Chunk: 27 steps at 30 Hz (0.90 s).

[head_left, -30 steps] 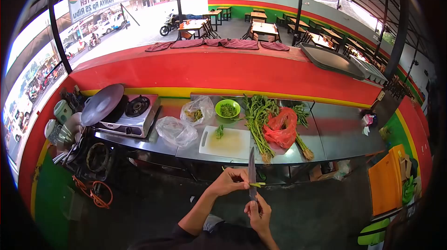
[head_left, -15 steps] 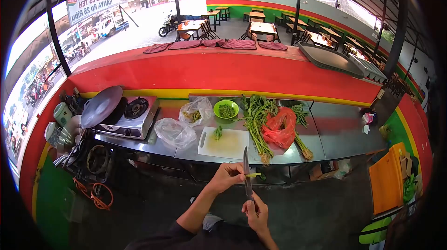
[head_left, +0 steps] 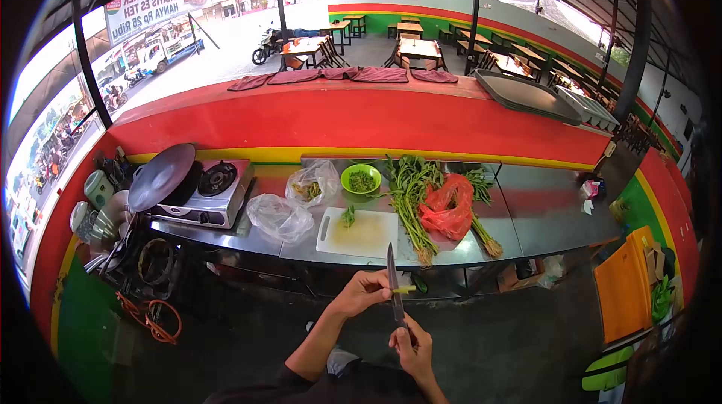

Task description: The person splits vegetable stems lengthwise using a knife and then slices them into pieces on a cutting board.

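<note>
My left hand (head_left: 362, 293) pinches a short green vegetable stem (head_left: 406, 290) just in front of the counter's near edge. In my right hand (head_left: 414, 348) is a knife (head_left: 392, 272), its blade pointing up and away, crossing the stem close to my left fingertips. Whether the edge has cut into the stem is too small to tell. Beyond my hands, a white cutting board (head_left: 361, 242) carries a small bunch of green leaves (head_left: 348, 215). Behind it stands a lime-green bowl (head_left: 347, 178) of cut greens. Long leafy stalks (head_left: 406, 212) lie to its right.
A red plastic bag (head_left: 449, 212) rests among the stalks. Clear plastic bags (head_left: 280, 216) sit left of the board. Further left are a gas stove (head_left: 226, 197) and a large wok (head_left: 162, 177). A red low wall (head_left: 361, 122) runs behind the steel counter (head_left: 545, 208).
The whole view has shifted slightly left. Both hands, with the knife and the stem, sit a little lower. The grips look the same.
</note>
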Each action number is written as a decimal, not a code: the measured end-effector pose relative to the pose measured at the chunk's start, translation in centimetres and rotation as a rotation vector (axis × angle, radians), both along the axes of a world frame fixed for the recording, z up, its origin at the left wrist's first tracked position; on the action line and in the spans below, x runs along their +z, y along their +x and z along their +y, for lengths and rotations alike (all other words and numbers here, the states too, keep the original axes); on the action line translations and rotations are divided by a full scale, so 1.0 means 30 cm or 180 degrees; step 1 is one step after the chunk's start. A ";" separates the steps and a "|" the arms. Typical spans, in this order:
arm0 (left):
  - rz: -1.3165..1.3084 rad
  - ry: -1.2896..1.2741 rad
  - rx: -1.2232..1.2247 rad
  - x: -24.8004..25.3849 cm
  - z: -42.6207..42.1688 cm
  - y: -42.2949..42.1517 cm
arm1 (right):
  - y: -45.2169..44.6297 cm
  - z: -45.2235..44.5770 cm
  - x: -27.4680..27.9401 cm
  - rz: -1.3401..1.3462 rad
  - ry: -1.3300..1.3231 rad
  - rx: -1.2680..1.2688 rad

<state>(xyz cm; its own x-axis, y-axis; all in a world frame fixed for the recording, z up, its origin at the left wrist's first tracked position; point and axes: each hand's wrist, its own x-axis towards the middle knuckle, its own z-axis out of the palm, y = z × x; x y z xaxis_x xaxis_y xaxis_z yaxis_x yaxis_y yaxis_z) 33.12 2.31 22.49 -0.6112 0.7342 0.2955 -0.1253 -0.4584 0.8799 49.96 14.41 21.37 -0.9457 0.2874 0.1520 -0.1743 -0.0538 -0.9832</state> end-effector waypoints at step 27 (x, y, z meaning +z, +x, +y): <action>-0.0263 -0.0030 0.0085 -0.015 0.018 0.008 | 0.012 -0.010 -0.035 0.0053 0.0075 0.0042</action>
<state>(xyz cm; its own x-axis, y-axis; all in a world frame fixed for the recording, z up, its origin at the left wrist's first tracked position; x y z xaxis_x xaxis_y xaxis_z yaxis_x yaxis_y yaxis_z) 33.35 2.85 22.03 -0.6526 0.7199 0.2365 -0.1854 -0.4543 0.8713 50.31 14.12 20.33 -0.9466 0.2712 0.1743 -0.1902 -0.0331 -0.9812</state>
